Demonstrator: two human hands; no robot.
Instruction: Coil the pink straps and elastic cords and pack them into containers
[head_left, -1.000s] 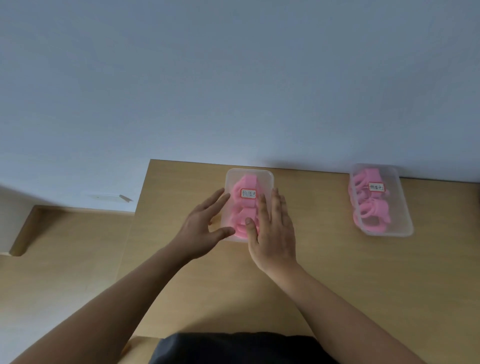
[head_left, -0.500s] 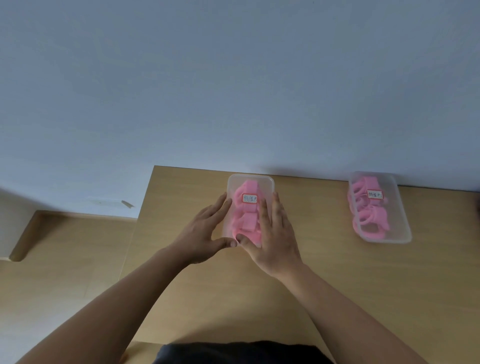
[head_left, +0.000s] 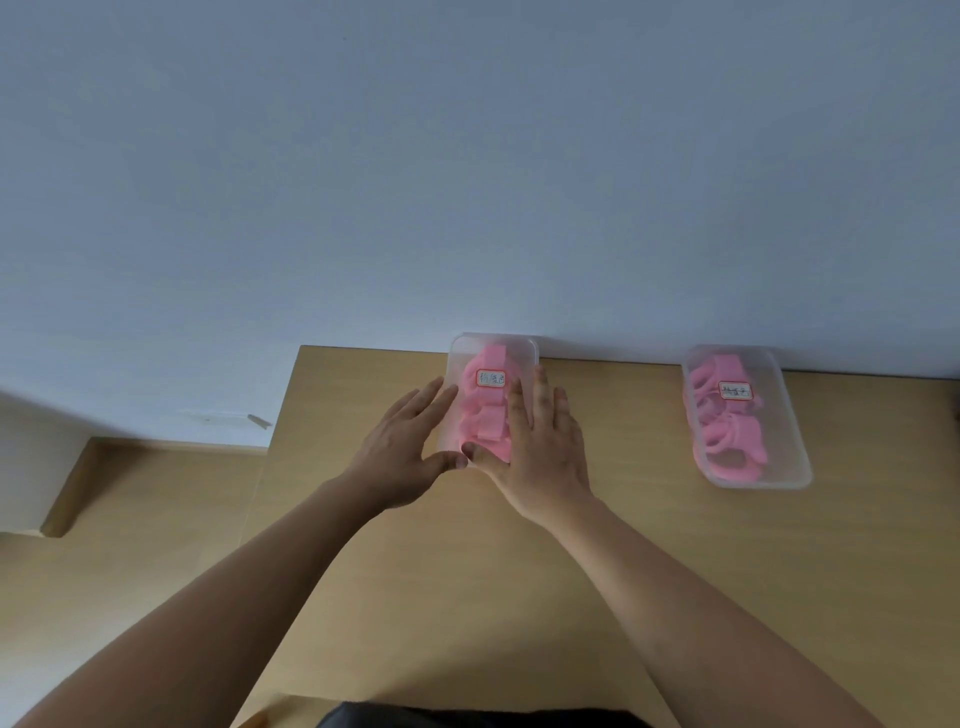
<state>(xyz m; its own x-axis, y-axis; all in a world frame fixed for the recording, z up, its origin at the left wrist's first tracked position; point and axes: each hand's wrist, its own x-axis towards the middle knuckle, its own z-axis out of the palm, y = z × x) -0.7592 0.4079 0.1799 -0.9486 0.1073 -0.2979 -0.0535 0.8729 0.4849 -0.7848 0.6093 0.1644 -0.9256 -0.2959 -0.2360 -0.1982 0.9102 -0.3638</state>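
Counting two clear plastic containers on the desk (head_left: 519, 597), both at its far edge by the wall (head_left: 467, 182) and well apart from each other.

Left container (head_left: 527, 364): holds pink straps (head_left: 485, 415), coiled and packed close; how many coils cannot be told. One white label with a red border (head_left: 491, 378) shows on top; its writing is not legible.

Right container (head_left: 779, 447): holds pink coils (head_left: 727, 441), looped, number again not countable. One label of the same kind (head_left: 735, 391) on top. No hand touches it.

Two hands, both on the left container. Left hand (head_left: 402, 447): fingers (head_left: 431, 400) straight and laid along the container's left side, thumb at its near end. Right hand (head_left: 540, 447): fingers (head_left: 540, 395) straight, spread flat over the container's right side, thumb at the near end. The two thumbs almost meet there. Neither hand is curled round anything.

Bare forearms reach in from below. Wooden floor (head_left: 130, 519) lies left of the desk.
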